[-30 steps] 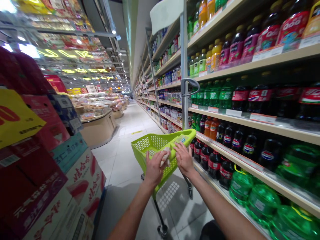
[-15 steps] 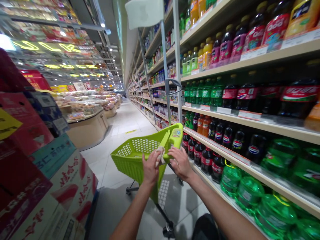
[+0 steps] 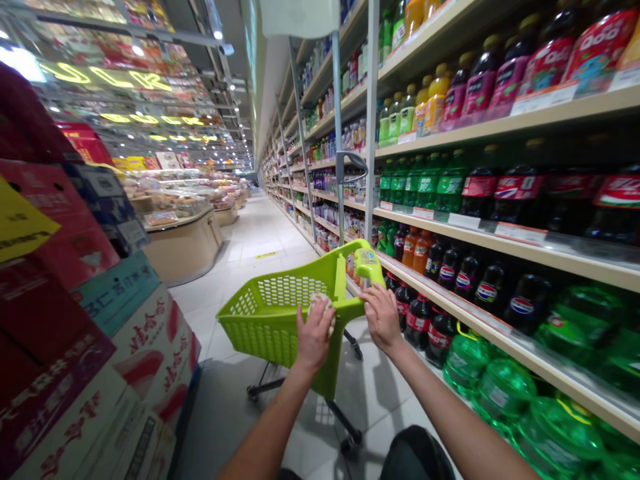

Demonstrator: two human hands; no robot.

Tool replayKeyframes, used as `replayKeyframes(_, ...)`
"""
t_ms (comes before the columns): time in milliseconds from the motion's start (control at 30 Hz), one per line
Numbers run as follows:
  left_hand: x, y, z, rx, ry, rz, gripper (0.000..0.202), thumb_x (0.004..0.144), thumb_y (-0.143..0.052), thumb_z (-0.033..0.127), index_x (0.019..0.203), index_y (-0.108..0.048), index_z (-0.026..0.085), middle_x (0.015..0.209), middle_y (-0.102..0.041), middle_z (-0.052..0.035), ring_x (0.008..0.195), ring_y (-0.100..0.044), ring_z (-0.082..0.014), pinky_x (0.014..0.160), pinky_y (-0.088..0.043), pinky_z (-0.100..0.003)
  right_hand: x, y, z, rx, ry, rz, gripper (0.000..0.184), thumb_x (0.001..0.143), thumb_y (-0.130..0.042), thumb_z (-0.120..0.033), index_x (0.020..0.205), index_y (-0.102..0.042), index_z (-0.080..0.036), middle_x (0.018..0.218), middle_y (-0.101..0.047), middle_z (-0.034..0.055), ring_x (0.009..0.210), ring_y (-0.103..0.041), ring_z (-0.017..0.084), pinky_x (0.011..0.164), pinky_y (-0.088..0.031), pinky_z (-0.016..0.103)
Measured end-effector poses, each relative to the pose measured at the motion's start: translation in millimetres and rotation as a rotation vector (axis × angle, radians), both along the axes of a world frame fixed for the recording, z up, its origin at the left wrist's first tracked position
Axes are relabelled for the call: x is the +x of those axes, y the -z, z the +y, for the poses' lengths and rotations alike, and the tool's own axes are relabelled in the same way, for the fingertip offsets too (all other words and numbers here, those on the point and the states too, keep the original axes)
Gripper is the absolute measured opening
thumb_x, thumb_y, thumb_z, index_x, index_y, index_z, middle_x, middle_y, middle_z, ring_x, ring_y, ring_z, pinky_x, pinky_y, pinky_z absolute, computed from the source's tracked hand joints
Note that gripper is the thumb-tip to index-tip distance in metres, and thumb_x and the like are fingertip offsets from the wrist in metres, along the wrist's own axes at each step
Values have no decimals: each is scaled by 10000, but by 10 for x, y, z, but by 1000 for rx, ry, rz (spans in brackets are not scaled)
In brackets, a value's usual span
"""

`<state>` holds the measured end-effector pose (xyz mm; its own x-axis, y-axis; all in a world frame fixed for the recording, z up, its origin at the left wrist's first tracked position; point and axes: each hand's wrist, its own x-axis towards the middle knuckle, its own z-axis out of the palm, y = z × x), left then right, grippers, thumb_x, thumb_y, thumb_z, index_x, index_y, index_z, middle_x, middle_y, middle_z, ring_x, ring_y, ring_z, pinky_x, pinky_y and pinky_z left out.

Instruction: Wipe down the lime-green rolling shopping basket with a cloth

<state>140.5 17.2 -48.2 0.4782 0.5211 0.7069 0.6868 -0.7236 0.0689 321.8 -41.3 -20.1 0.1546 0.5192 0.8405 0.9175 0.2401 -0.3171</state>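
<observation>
A lime-green shopping cart (image 3: 280, 333) stands in front of me, its basket pointing left. My left hand (image 3: 315, 337) is closed over a crumpled whitish cloth (image 3: 323, 307) and presses it on the basket's near rim, close to the handle end. On the cart's handle (image 3: 369, 267), at its near corner, my right hand (image 3: 383, 317) has its fingers curled round the green plastic. The inside of the basket shows only in part, through and above the perforated wall.
Shelves (image 3: 450, 233) of bottled drinks line the right side, with large green bottles (image 3: 500, 387) at the bottom. Stacked cartons (image 3: 145, 340) stand close on the left. Ahead, a rounded display counter (image 3: 187, 247) borders the tiled aisle (image 3: 245, 240). A pole with a grey hook (image 3: 350, 167) rises behind the cart.
My left hand has moved the cloth from beside the handle down onto the basket's near rim. The cart has turned slightly, its handle now further right, and my right hand has moved right with it.
</observation>
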Motion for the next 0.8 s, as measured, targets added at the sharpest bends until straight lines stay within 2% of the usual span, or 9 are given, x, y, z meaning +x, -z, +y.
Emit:
replayKeyframes(100,-212,128,124,-42,-63,12,374,821,-357,115,1121,-532,255,1263,-487,-69,1174,-436,-185,1043,-84,-506,135,-48,-54,-52,23,-82,291,849,-330,-238,935,-608,-223,1047,-610,26,1133,-445,203,1020,-160,455)
replayKeyframes(233,-532,295,331,-181,-352,-75,458,774,-353,57,1157,-511,254,1277,-465,-92,1175,-434,-223,1011,-120,-563,106,-101,-52,-62,117,-102,272,837,-357,-229,913,-617,-211,1023,-633,36,1120,-465,211,1023,-130,472)
replayKeyframes(267,-489,288,324,-182,-335,-71,464,779,-350,63,1179,-492,253,1283,-457,-94,1186,-420,-222,1009,-141,-559,45,-105,-32,-78,110,-121,271,834,-362,-227,938,-612,-209,1022,-637,39,1119,-467,211,1026,-118,477)
replayKeyframes(367,-133,187,200,-103,-87,30,448,812,-350,101,1226,-442,246,1297,-442,-80,1209,-392,-190,1031,-156,-509,-161,-88,38,-166,53,-204,293,828,-381,-233,1041,-580,-200,1053,-632,53,1105,-478,218,1034,-81,494)
replayKeyframes(433,36,141,143,-67,-6,59,435,830,-346,124,1244,-421,236,1297,-441,-78,1208,-394,-178,1043,-128,-497,-222,-60,68,-218,57,-237,301,819,-402,-241,1063,-573,-195,1073,-623,66,1092,-484,233,1032,-76,509)
replayKeyframes(533,-156,204,225,-106,-83,55,447,828,-328,101,1237,-431,249,1273,-468,-83,1167,-444,-181,1042,-90,-519,-159,-20,71,-254,60,-269,297,812,-413,-230,1058,-578,-210,1099,-611,60,1099,-472,237,1030,-90,510)
replayKeyframes(667,-670,350,434,-214,-356,-11,455,812,-318,75,1205,-469,248,1257,-487,-91,1139,-471,-212,1025,-64,-562,-53,4,49,-245,69,-257,289,813,-408,-233,1039,-589,-216,1097,-613,56,1100,-467,235,1029,-88,510)
replayKeyframes(733,-625,343,424,-222,-361,-16,431,818,-329,91,1196,-478,231,1264,-478,-97,1155,-454,-225,1015,-87,-577,-54,9,46,-234,89,-232,283,813,-405,-234,1016,-600,-210,1083,-620,58,1089,-475,236,1027,-77,513)
replayKeyframes(800,-367,294,337,-191,-225,29,409,831,-343,118,1202,-468,236,1279,-464,-84,1179,-428,-216,1016,-116,-569,-57,13,44,-231,90,-226,281,811,-404,-235,1007,-604,-203,1084,-620,58,1086,-478,233,1028,-68,510)
